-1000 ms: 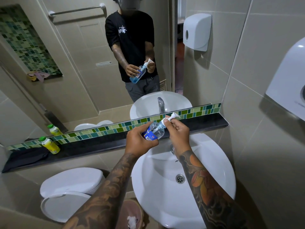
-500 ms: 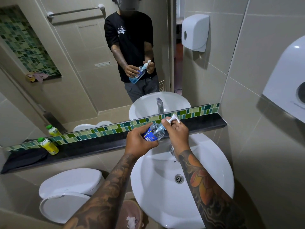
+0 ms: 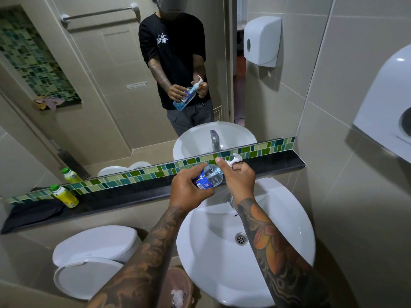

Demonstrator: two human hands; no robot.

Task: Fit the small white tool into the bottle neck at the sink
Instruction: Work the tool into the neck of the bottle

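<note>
Since a second ago, the right hand [image 3: 239, 177] is rolling over the bottle neck, its thumb now lying across the top of the neck where the fingers were pinching from the side, and the small white tool [image 3: 234, 160] is showing less of its stem. Both hands are working close together above the back of the sink [image 3: 295, 236], just in front of the dark shelf [image 3: 278, 165]. The left hand [image 3: 189, 188] is clamping around the lower body of the clear bottle [image 3: 210, 177], tilting it so the neck is pointing up and to the right. The right hand is closing around the tool's collar, with the white head sticking out past the knuckles.

By my reading, the task is nearly through: the tool's stem is already sitting inside the neck, and what is left is seating or twisting the collar tight. Whether the collar is fully home is hard to say, since the right thumb and fingers are covering the joint.

Compared with the earlier frames, the bottle is staying at much the same tilt and the left grip is looking unchanged; only the right hand is turning.
</note>
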